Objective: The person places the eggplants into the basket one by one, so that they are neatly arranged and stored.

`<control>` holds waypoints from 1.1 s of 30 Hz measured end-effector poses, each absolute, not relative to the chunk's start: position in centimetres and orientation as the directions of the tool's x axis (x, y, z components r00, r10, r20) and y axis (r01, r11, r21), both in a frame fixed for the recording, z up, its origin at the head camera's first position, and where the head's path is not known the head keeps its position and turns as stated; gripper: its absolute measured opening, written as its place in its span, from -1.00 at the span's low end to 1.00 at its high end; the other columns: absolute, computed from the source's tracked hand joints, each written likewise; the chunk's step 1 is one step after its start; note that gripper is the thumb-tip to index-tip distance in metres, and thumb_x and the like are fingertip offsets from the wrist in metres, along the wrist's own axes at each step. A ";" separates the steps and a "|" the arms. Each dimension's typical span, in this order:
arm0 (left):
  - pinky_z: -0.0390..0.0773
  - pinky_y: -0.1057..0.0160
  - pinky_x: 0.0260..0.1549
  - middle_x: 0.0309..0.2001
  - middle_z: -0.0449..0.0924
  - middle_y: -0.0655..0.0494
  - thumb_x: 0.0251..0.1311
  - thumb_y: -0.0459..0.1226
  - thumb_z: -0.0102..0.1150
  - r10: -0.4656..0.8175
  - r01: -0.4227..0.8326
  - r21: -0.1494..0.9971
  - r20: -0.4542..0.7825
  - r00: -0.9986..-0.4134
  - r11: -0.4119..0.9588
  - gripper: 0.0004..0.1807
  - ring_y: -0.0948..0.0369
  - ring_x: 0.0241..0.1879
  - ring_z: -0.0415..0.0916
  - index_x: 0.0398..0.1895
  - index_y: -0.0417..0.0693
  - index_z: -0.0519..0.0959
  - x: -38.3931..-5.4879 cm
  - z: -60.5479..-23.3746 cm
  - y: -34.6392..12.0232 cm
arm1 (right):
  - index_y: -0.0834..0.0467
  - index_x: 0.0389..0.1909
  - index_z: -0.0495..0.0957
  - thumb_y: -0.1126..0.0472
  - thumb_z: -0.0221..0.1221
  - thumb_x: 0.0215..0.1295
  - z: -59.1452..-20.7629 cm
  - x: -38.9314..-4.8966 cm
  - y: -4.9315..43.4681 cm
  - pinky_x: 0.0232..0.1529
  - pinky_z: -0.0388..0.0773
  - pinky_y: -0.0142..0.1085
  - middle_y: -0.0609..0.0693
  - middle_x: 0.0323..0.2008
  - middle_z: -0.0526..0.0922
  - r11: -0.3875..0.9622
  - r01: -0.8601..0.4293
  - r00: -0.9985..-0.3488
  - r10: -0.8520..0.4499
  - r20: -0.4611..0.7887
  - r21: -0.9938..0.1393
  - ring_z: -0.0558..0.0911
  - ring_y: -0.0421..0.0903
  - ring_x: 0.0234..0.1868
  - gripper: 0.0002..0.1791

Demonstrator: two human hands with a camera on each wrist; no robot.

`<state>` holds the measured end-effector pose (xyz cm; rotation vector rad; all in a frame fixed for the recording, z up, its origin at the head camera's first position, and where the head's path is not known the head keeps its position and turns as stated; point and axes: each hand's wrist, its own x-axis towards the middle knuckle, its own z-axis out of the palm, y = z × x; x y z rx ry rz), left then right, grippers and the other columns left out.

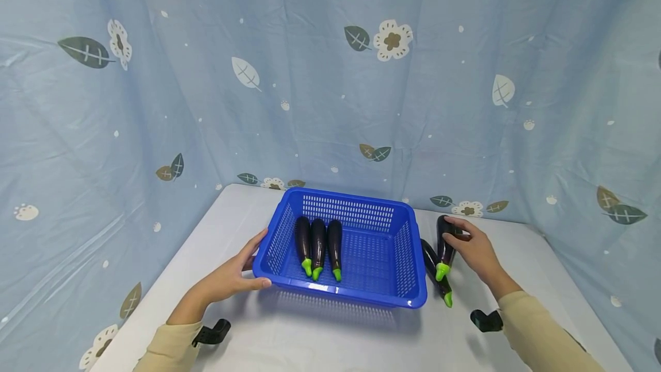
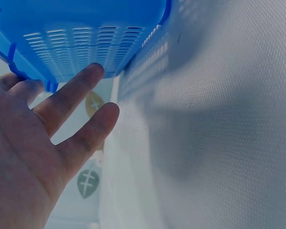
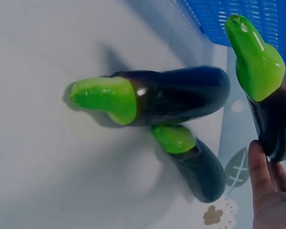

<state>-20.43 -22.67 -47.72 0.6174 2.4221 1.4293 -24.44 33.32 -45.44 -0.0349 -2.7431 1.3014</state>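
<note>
1. A blue printed curtain closes off the far, left and right sides of my head view.
2. Below it, the white table bears everything I work with.
3. The blue slotted basket sits mid-table. I want it steady, since a shove at the near-left corner could turn it.
4. My left hand rests at that corner: thumb by the near rim, fingers spread and mostly straight along the left, touching without clenching. Light, even pressure seems enough.
5. My right hand reaches in from the near right, forearm slanting far and left, thumb and fingertips pinching an eggplant.
6. That held eggplant is just right of the basket, gripped toward its far, blunt end. I judge the near end may dip, so a firmer pinch closer to the middle would balance better.
7. Three eggplants lie side by side in the basket's left half.
8. Two loose eggplants lie on the table and seem to touch; lifting straight up should avoid rolling them.
</note>
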 end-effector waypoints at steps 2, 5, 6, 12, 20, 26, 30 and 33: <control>0.28 -0.41 0.24 0.55 -0.01 -0.36 0.18 -0.12 0.45 0.484 0.227 0.878 -0.007 -0.875 0.423 0.21 -0.29 0.32 0.38 0.67 0.23 -0.26 -20.4 -47.7 -22.7 | 0.16 0.48 0.34 -0.01 0.16 0.50 -45.3 -24.5 33.1 0.24 0.43 0.22 0.39 0.43 0.29 0.631 -0.026 -0.994 0.064 0.085 -0.776 0.43 0.42 0.31 -0.37; 0.29 -0.41 0.24 0.55 -0.01 -0.36 0.18 -0.12 0.45 0.482 0.226 0.876 -0.008 -0.876 0.425 0.21 -0.29 0.32 0.38 0.67 0.24 -0.26 -20.4 -47.7 -22.7 | 0.16 0.48 0.33 0.00 0.16 0.51 -45.0 -24.5 32.8 0.26 0.40 0.23 0.38 0.43 0.29 0.630 -0.027 -0.995 0.061 0.084 -0.776 0.41 0.42 0.32 -0.38; 0.29 -0.41 0.24 0.55 0.00 -0.36 0.18 -0.12 0.45 0.481 0.226 0.876 -0.009 -0.876 0.427 0.21 -0.28 0.32 0.38 0.67 0.25 -0.26 -20.4 -47.7 -22.7 | 0.16 0.48 0.33 0.00 0.16 0.51 -44.9 -24.6 32.7 0.27 0.39 0.23 0.38 0.43 0.29 0.630 -0.027 -0.995 0.062 0.085 -0.776 0.41 0.42 0.33 -0.38; 0.30 -0.41 0.23 0.54 0.02 -0.36 0.17 -0.11 0.45 0.480 0.226 0.873 -0.011 -0.877 0.432 0.21 -0.27 0.31 0.40 0.67 0.25 -0.26 -20.4 -47.7 -22.7 | 0.16 0.49 0.32 0.02 0.14 0.52 -44.6 -24.6 32.0 0.28 0.37 0.24 0.39 0.44 0.28 0.628 -0.029 -0.995 0.058 0.084 -0.778 0.37 0.43 0.36 -0.38; 0.28 -0.40 0.25 0.54 0.03 -0.35 0.18 -0.12 0.44 0.479 0.214 0.880 -0.017 -0.878 0.424 0.21 -0.26 0.32 0.39 0.67 0.24 -0.27 -20.5 -47.8 -22.7 | 0.14 0.49 0.31 0.01 0.14 0.52 -44.2 -24.9 31.4 0.23 0.43 0.23 0.35 0.46 0.26 0.616 -0.034 -0.995 0.052 0.084 -0.787 0.38 0.42 0.36 -0.38; 0.29 -0.40 0.24 0.54 0.01 -0.36 0.18 -0.11 0.44 0.478 0.215 0.878 -0.018 -0.878 0.428 0.21 -0.27 0.32 0.39 0.67 0.25 -0.27 -20.4 -47.6 -22.7 | 0.14 0.50 0.31 0.02 0.13 0.53 -43.8 -25.0 31.0 0.21 0.44 0.23 0.36 0.46 0.26 0.595 -0.037 -0.994 0.058 0.089 -0.803 0.38 0.42 0.36 -0.38; 0.29 -0.41 0.23 0.55 -0.01 -0.36 0.18 -0.11 0.45 0.479 0.220 0.876 -0.014 -0.877 0.429 0.21 -0.30 0.32 0.38 0.67 0.23 -0.26 -20.3 -47.5 -22.7 | 0.12 0.51 0.30 0.02 0.13 0.53 -43.6 -25.2 30.8 0.22 0.43 0.24 0.37 0.46 0.24 0.581 -0.034 -0.994 0.067 0.090 -0.813 0.38 0.42 0.36 -0.38; 0.29 -0.41 0.24 0.56 -0.02 -0.35 0.18 -0.11 0.44 0.477 0.218 0.875 -0.016 -0.879 0.432 0.21 -0.30 0.32 0.37 0.67 0.23 -0.26 -20.4 -47.7 -22.7 | 0.11 0.51 0.30 0.01 0.13 0.53 -43.6 -25.3 30.7 0.23 0.42 0.24 0.36 0.46 0.24 0.586 -0.033 -0.994 0.068 0.089 -0.809 0.38 0.42 0.36 -0.38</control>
